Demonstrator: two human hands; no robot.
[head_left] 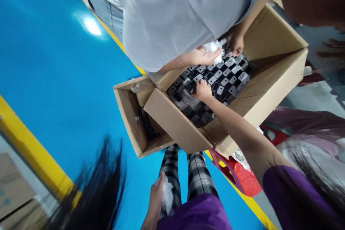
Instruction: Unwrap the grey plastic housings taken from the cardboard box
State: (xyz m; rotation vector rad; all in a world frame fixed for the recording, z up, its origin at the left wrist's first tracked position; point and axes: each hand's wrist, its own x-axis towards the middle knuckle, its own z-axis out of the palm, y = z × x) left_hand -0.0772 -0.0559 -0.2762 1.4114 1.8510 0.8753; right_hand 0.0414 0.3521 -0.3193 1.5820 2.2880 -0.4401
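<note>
My left hand [156,196] is closed around crumpled clear plastic [167,194], low beside my leg. Inside a large cardboard box [178,122], my right hand [203,90] has its fingers curled over a small black part [193,87]; the grip is partly hidden. Tight rows of black and grey rectangular parts [221,90], each with a small hole or slot, fill the box around it. A piece of film or label with handwriting [187,102] lies on the parts just below my right hand.
A co-worker in a light top [183,14] leans over the box, one hand [206,56] holding clear plastic, the other [237,45] on the parts. A smaller cardboard box [126,115] with a few black parts adjoins it. A red plastic stool [244,178] stands at the right.
</note>
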